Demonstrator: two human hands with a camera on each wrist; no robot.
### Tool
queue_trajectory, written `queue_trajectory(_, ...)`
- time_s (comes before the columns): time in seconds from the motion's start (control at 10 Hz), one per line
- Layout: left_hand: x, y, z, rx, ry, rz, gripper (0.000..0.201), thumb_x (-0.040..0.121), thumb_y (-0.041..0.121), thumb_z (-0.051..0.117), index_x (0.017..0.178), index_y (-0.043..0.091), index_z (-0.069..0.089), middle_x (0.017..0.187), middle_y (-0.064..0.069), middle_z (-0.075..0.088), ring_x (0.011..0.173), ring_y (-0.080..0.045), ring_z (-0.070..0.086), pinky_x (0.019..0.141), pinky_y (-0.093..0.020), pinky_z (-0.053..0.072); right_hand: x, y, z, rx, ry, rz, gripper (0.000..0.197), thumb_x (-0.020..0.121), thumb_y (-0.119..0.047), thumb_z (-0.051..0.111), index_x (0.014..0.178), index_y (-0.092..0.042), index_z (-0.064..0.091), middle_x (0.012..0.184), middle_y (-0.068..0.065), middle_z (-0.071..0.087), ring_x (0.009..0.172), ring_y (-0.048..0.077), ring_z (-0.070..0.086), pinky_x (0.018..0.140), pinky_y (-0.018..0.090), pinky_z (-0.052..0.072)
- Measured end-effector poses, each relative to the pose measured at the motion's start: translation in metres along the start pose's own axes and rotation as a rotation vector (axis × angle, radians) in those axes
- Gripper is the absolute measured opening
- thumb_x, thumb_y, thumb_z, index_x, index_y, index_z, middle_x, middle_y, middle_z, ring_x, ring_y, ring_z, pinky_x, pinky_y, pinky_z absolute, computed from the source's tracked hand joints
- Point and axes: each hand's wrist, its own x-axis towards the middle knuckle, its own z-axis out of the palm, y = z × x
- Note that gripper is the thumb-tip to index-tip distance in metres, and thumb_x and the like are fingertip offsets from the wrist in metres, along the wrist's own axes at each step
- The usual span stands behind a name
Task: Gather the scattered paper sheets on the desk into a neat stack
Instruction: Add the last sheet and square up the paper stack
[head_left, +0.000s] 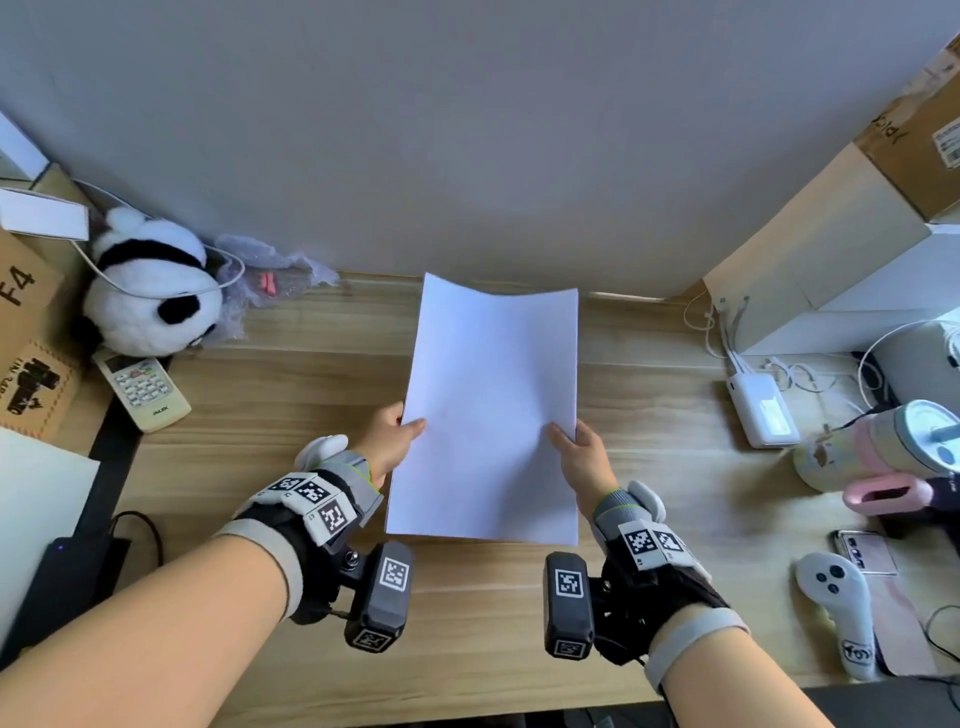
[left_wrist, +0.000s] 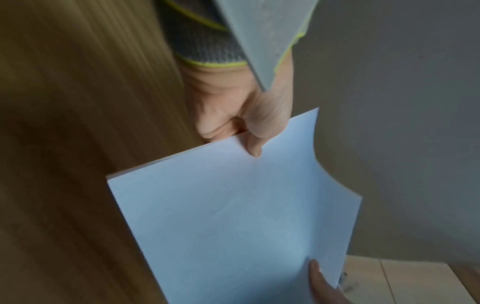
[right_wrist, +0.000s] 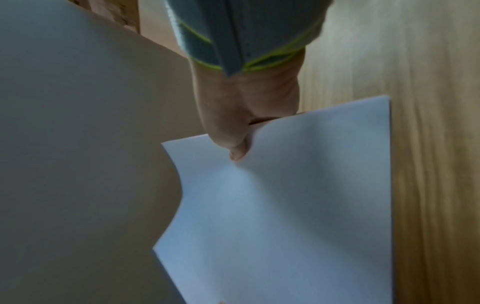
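A stack of white paper sheets (head_left: 491, 410) is held upright over the middle of the wooden desk (head_left: 291, 405), its lower edge near the desk surface. My left hand (head_left: 400, 431) pinches the stack's left edge, thumb on the front. My right hand (head_left: 571, 441) pinches the right edge the same way. In the left wrist view the paper stack (left_wrist: 233, 216) shows several layered edges under my left hand's thumb (left_wrist: 255, 142), and the right hand's thumb (left_wrist: 315, 271) shows at the far side. In the right wrist view the paper stack (right_wrist: 298, 195) bows slightly under my right hand's thumb (right_wrist: 236, 148).
A panda plush (head_left: 150, 291) and a remote (head_left: 143, 389) lie at the back left beside cardboard boxes (head_left: 26, 322). At the right are a power bank (head_left: 761, 410) with cables, a cup (head_left: 883, 441), a controller (head_left: 841, 608) and a large box (head_left: 831, 249).
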Motion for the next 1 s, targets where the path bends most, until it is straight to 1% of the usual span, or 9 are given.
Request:
queue_trajectory(0.1, 0.006, -0.017, -0.003, -0.033, 0.036, -0.09, 0.035, 0.095, -0.002, 0.044, 0.129, -0.004, 0.05, 0.131, -0.024, 0.056, 0.091, -0.026, 0.057, 0.085, -0.04, 0.048, 0.002, 0.014, 0.003, -0.075, -0.011, 0.084, 0.014, 0.092, -0.009, 0.048, 0.088, -0.015, 0.06, 0.075, -0.001, 0.058, 0.061, 0.013, 0.051, 0.048, 0.016, 0.045)
queue_trajectory(0.3, 0.018, -0.034, -0.002, -0.124, 0.036, -0.224, 0.041, 0.093, -0.008, 0.044, 0.134, -0.005, 0.045, 0.137, -0.026, 0.05, 0.107, -0.03, 0.055, 0.098, -0.044, 0.042, 0.012, 0.036, 0.006, -0.092, 0.006, 0.188, 0.012, 0.089, -0.009, 0.053, 0.093, -0.01, 0.064, 0.085, 0.009, 0.062, 0.068, 0.021, 0.054, 0.063, 0.03, 0.046)
queue_trajectory(0.4, 0.023, -0.039, -0.001, -0.119, 0.066, -0.262, 0.042, 0.093, -0.008, 0.044, 0.136, -0.004, 0.044, 0.129, -0.023, 0.057, 0.106, -0.03, 0.058, 0.092, -0.042, 0.045, 0.018, 0.04, 0.007, -0.128, -0.001, 0.207, 0.015, 0.091, -0.006, 0.048, 0.095, -0.011, 0.062, 0.086, 0.009, 0.061, 0.073, 0.023, 0.056, 0.069, 0.031, 0.046)
queue_trajectory(0.5, 0.027, -0.046, -0.001, -0.079, 0.082, -0.295, 0.032, 0.093, -0.005, 0.045, 0.124, -0.004, 0.054, 0.096, -0.014, 0.065, 0.073, -0.023, 0.056, 0.067, -0.03, 0.045, 0.026, 0.047, 0.009, -0.178, 0.033, 0.202, 0.019, 0.088, -0.001, 0.045, 0.093, -0.01, 0.061, 0.081, 0.008, 0.059, 0.068, 0.022, 0.051, 0.063, 0.027, 0.042)
queue_trajectory(0.6, 0.03, -0.047, -0.004, -0.047, 0.131, -0.305, 0.028, 0.09, -0.006, 0.048, 0.116, -0.002, 0.059, 0.12, -0.021, 0.063, 0.087, -0.025, 0.058, 0.072, -0.033, 0.048, 0.029, 0.049, 0.012, -0.214, 0.074, 0.207, 0.02, 0.086, -0.001, 0.049, 0.099, -0.007, 0.063, 0.084, 0.009, 0.06, 0.07, 0.023, 0.052, 0.066, 0.03, 0.043)
queue_trajectory(0.7, 0.033, -0.046, -0.006, -0.053, 0.178, -0.321, 0.042, 0.089, -0.008, 0.049, 0.13, -0.003, 0.051, 0.127, -0.021, 0.06, 0.107, -0.032, 0.062, 0.088, -0.04, 0.05, 0.031, 0.05, 0.012, -0.223, 0.088, 0.202, 0.022, 0.085, -0.002, 0.052, 0.103, -0.008, 0.064, 0.089, 0.01, 0.062, 0.079, 0.023, 0.055, 0.071, 0.032, 0.043)
queue_trajectory(0.8, 0.032, -0.042, -0.01, -0.067, 0.198, -0.331, 0.045, 0.088, -0.005, 0.05, 0.132, 0.002, 0.05, 0.125, -0.021, 0.06, 0.11, -0.03, 0.059, 0.096, -0.039, 0.046, 0.03, 0.044, 0.011, -0.248, 0.087, 0.211, 0.019, 0.083, -0.001, 0.049, 0.088, -0.015, 0.061, 0.074, 0.006, 0.059, 0.066, 0.022, 0.052, 0.062, 0.027, 0.041)
queue_trajectory(0.9, 0.03, -0.034, -0.014, -0.028, 0.207, -0.313, 0.041, 0.088, 0.0, 0.05, 0.128, 0.006, 0.055, 0.101, -0.014, 0.057, 0.09, -0.023, 0.052, 0.076, -0.031, 0.048, 0.031, 0.038, 0.007, -0.27, 0.089, 0.218, 0.02, 0.08, 0.001, 0.043, 0.074, -0.012, 0.056, 0.06, 0.003, 0.044, 0.053, 0.018, 0.034, 0.047, 0.023, 0.028)
queue_trajectory(1.0, 0.027, -0.017, -0.02, 0.033, 0.219, -0.252, 0.034, 0.088, 0.0, 0.048, 0.118, 0.009, 0.06, 0.081, -0.009, 0.056, 0.065, -0.019, 0.05, 0.054, -0.023, 0.036, 0.035, 0.023, 0.005, -0.331, 0.135, 0.214, 0.018, 0.08, 0.0, 0.042, 0.068, -0.013, 0.048, 0.057, 0.0, 0.037, 0.054, 0.017, 0.028, 0.046, 0.024, 0.026)
